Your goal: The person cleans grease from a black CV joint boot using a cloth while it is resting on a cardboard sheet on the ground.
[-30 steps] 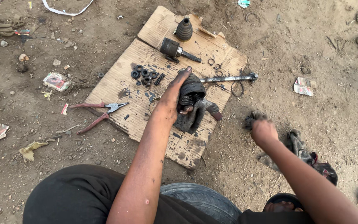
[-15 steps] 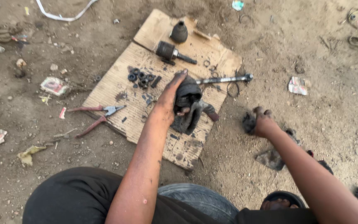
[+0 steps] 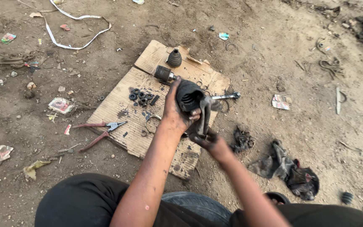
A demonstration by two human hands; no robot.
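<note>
Head view, frame centre — ribbed black rubber boot (image 3: 188, 96) clasped by left hand (image 3: 176, 114), above flat brown cardboard sheet (image 3: 122, 101). Just below, right hand (image 3: 209, 141) clenched around boot's dark lower end. Red-handled pliers (image 3: 99, 130) lying at left.

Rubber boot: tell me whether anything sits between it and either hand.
Nothing visible does. The left hand already grips the black ribbed rubber boot directly, and the right hand holds its lower end from below, above the cardboard sheet.
</note>
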